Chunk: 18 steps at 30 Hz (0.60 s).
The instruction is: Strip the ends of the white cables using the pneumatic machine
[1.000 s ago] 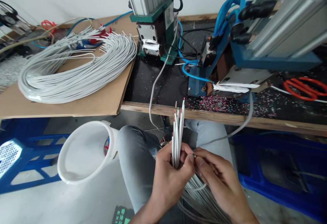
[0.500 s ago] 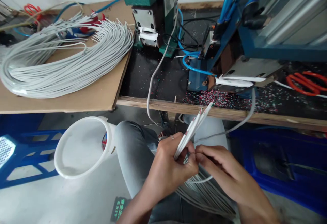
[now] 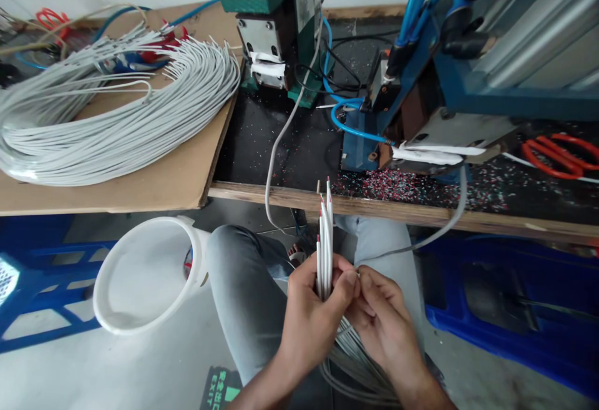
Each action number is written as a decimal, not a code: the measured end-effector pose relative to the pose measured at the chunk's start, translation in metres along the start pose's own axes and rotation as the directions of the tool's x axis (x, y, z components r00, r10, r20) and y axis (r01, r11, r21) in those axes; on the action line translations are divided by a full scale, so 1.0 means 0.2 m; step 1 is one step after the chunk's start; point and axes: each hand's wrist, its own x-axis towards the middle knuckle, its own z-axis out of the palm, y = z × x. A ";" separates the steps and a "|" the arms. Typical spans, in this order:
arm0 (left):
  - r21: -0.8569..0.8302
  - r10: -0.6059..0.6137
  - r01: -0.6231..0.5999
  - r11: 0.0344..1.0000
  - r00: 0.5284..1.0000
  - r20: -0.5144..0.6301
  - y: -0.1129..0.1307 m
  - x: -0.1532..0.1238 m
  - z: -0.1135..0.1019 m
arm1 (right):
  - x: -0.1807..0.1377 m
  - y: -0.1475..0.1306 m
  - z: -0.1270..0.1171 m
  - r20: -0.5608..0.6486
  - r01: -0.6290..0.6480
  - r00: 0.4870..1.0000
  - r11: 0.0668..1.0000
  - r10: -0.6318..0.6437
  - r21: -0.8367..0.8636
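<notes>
My left hand (image 3: 318,307) is wrapped round a small bundle of white cables (image 3: 324,248), whose ends stand nearly upright and show reddish tips. Close against it, my right hand (image 3: 384,313) pinches with thumb and fingertips at a small cable end beside my left thumb; its details are too small to make out. Below both hands a looped bunch of grey-white cables (image 3: 358,366) hangs over my lap. The fingers of both hands are closed and nearly touching.
On cardboard (image 3: 187,195) at left lies a large coil of white cable (image 3: 116,141). A green press (image 3: 269,35) and a blue press (image 3: 449,129) stand on the bench. Coloured scraps (image 3: 393,185) and orange-handled scissors (image 3: 555,154) lie there. A white bucket (image 3: 140,279) stands below.
The bundle has swung from leaning right to nearly upright. My right hand has turned and drawn in closer to my left hand. The camera view has shifted slightly.
</notes>
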 end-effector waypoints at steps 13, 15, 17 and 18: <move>-0.060 -0.103 0.104 0.993 0.995 0.019 0.02 0.03 0.01 | -0.04 -0.07 -0.13 0.119 0.329 0.934 0.685 -0.336 -0.650; -0.033 -0.067 0.066 0.997 0.997 -0.043 0.00 0.05 0.00 | -0.05 -0.12 -0.18 0.310 0.509 0.819 0.362 -0.484 -0.781; -0.030 -0.079 0.077 0.997 0.996 -0.037 -0.02 0.06 -0.02 | -0.06 -0.17 -0.21 0.531 0.624 0.714 0.071 -0.457 -0.778; -0.032 -0.088 0.087 0.996 0.996 -0.028 -0.03 0.07 -0.03 | -0.06 -0.20 -0.22 0.630 0.673 0.663 -0.047 -0.404 -0.738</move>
